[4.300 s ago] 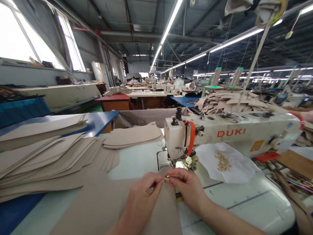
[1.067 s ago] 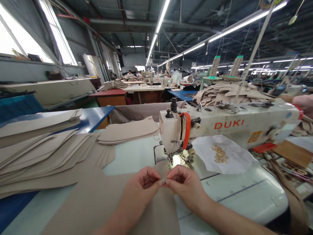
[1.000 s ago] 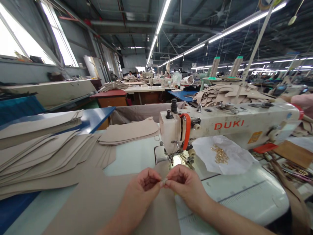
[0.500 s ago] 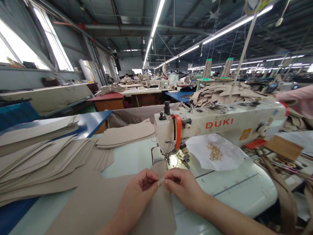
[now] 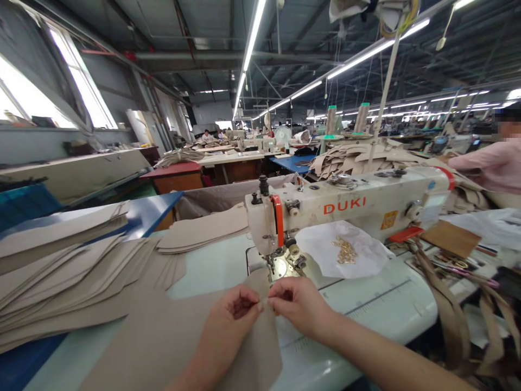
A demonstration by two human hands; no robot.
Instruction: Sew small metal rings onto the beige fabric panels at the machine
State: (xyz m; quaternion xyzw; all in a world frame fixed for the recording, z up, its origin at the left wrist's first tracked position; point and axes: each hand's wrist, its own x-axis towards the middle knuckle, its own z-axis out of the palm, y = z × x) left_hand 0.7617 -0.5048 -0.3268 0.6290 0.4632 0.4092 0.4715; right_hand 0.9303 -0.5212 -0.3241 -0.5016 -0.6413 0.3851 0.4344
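Note:
Over a flat beige fabric piece (image 5: 163,326), my left hand (image 5: 230,320) and my right hand (image 5: 303,307) meet fingertip to fingertip. Each is closed in a pinch on something small and pale, mostly covered by the fingers and too small to name. A narrow end of the fabric lies just in front of the needle area of a white sewing machine (image 5: 342,195) marked DUKI. Right of the needle, a white sheet (image 5: 317,244) carries a heap of small gold-coloured metal pieces (image 5: 345,251).
Stacks of cut beige pieces (image 5: 69,266) lie at the left, with another stack (image 5: 207,231) behind the fabric. To the right are a brown block (image 5: 451,243), strips of webbing (image 5: 443,309) and loose tools. A co-worker in a pink sleeve (image 5: 484,157) is at the far right.
The camera view has turned slightly right, so the machine appears further left and a co-worker has come into sight. Both hands keep their pinch in nearly the same position.

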